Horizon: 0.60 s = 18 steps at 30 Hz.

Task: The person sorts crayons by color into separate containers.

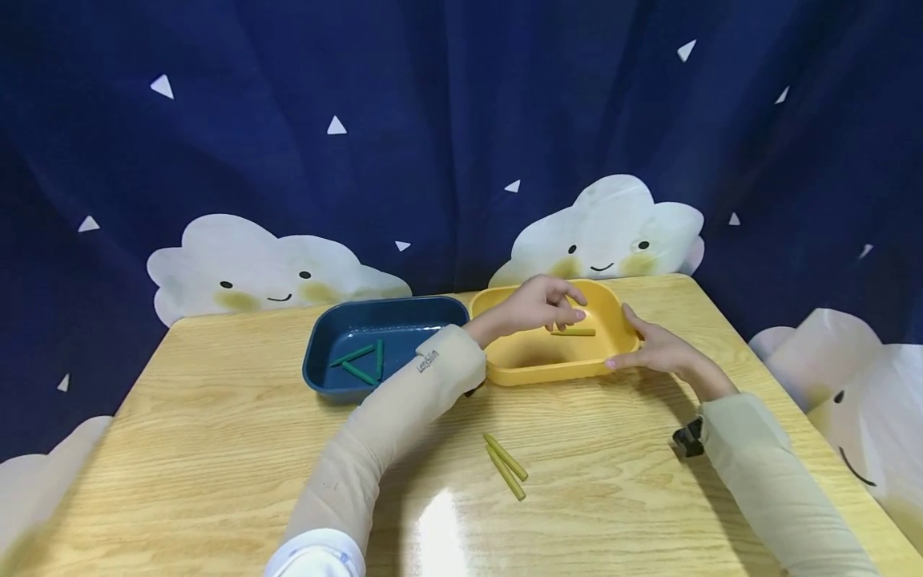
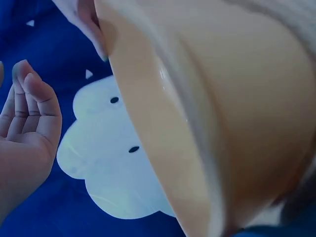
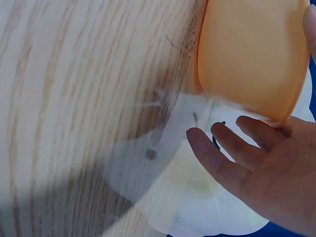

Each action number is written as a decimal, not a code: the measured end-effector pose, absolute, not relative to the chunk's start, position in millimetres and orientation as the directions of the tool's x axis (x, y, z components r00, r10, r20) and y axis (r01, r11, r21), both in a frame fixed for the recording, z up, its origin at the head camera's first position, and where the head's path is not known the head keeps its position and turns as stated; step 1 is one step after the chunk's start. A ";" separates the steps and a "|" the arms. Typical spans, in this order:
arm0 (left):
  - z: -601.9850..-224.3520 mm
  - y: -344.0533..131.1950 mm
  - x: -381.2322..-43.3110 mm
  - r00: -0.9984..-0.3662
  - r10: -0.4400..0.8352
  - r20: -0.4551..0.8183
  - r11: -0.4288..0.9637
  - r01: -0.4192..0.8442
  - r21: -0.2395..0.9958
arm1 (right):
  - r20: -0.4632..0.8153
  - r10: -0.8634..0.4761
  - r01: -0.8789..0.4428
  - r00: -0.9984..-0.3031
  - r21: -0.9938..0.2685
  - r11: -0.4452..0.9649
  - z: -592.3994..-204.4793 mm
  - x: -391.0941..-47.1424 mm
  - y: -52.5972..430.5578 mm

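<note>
Over the yellow tray my left hand hovers with loosely bent fingers. In the left wrist view this hand shows nothing between its fingers. A yellow stick lies on the tray's floor, just below the fingertips. My right hand rests against the tray's right end, thumb at the near rim and a finger along the side. The right wrist view shows several of that hand's fingers stretched out beside the tray's end wall.
Left of the yellow tray stands a dark blue tray with three green sticks in it. Two yellow sticks lie on the wooden table in front. A dark blue curtain with clouds hangs behind the table.
</note>
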<state>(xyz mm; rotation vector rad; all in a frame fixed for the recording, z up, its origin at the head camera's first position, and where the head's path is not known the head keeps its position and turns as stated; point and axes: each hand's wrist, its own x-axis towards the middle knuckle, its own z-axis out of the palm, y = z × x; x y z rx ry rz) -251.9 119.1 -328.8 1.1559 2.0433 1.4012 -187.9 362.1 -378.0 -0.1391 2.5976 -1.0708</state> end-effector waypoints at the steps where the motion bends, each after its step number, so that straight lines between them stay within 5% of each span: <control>1: -329.0 116.7 -249.0 -0.574 0.809 0.126 0.134 0.389 0.911 | -0.262 -0.209 0.035 -0.942 -0.697 0.716 -378.1 -187.9 362.2; 10: -342.6 95.3 -224.7 -0.556 0.823 0.120 0.087 0.331 0.940 | -0.267 -0.202 0.043 -0.942 -0.696 0.717 -378.3 -188.8 361.4; 18: -358.2 75.5 -209.3 -0.461 0.886 0.055 0.101 0.308 0.946 | -0.259 -0.204 0.037 -0.944 -0.698 0.715 -380.0 -189.0 362.2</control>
